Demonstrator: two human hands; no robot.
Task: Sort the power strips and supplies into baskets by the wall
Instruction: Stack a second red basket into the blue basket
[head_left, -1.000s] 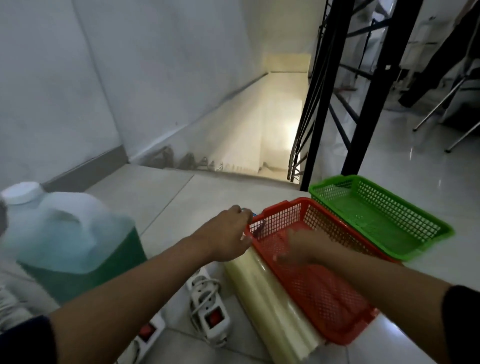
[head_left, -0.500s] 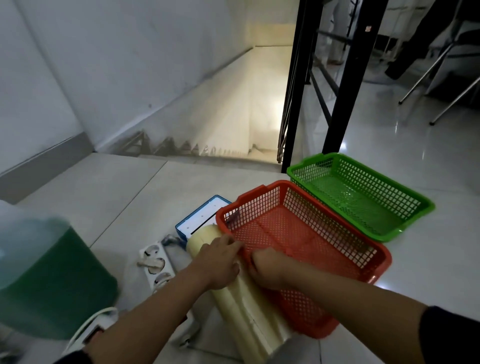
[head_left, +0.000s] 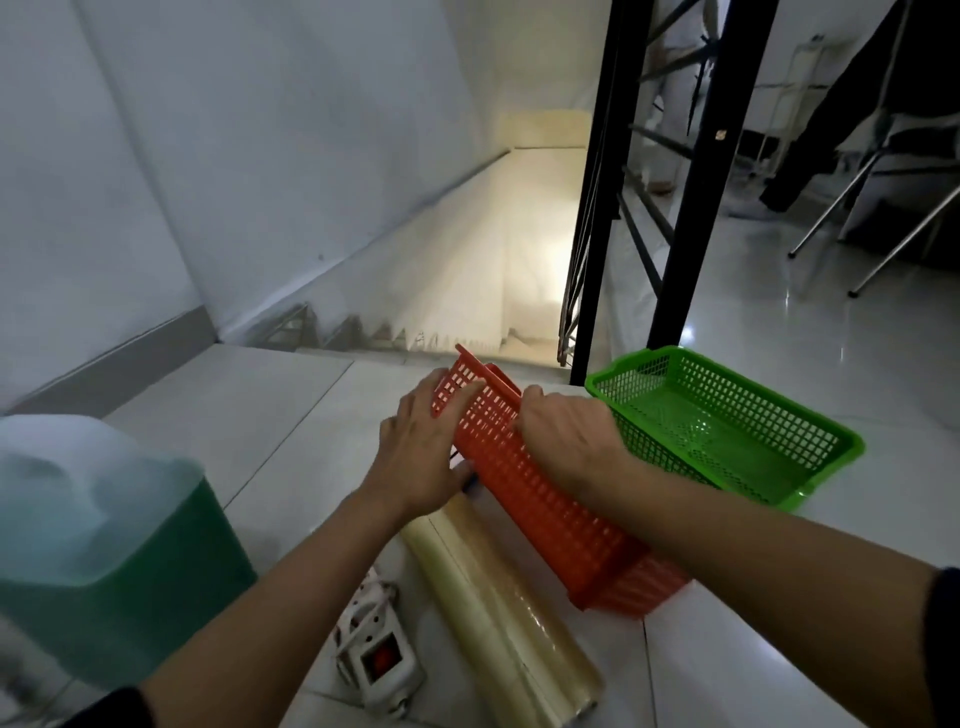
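Note:
An orange mesh basket (head_left: 540, 499) is tipped up on its long side on the tiled floor. My left hand (head_left: 421, 452) presses flat against its outer wall near the far corner. My right hand (head_left: 566, 436) grips its raised upper rim. A green mesh basket (head_left: 727, 421) sits flat just to the right, touching the orange one. A long roll of clear film (head_left: 498, 613) lies beside the orange basket on its left. A white power strip (head_left: 376, 649) with a red switch and its wrapped cord lies left of the roll.
A large jug of green liquid (head_left: 104, 561) stands at the left. A staircase (head_left: 467, 291) drops away just beyond the baskets, with a black metal railing (head_left: 592, 208) to its right. Chair legs (head_left: 883, 218) stand at the far right. The white wall (head_left: 156, 182) runs along the left.
The orange basket lay flat on the floor; both hands have tipped it up onto its side. The blue-edged box behind it is now hidden.

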